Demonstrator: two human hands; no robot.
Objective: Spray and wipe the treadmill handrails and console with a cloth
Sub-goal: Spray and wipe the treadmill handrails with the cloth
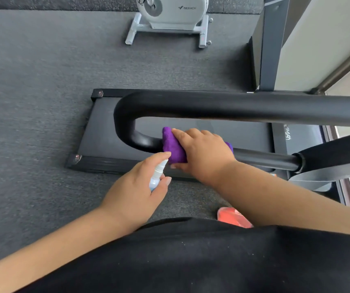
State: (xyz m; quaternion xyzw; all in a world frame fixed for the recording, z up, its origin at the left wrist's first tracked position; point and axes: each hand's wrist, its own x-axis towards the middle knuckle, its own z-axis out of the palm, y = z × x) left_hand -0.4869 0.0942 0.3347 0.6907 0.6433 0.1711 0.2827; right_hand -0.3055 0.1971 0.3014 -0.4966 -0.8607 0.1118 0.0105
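A black U-shaped treadmill handrail (233, 105) curves round at the left, its near bar running right towards the upright. My right hand (201, 151) grips a purple cloth (173, 148) wrapped round the near bar, just right of the bend. My left hand (140, 185) holds a small white and pale blue spray bottle (157, 175), nozzle up, index finger on top, close under the cloth. The console is out of view.
The black treadmill deck (106, 140) lies below the rail on grey carpet (32, 102). A white exercise machine (170, 20) stands at the back. A dark upright post (269, 49) and a wall are at the right. An orange shoe (233, 217) shows near my body.
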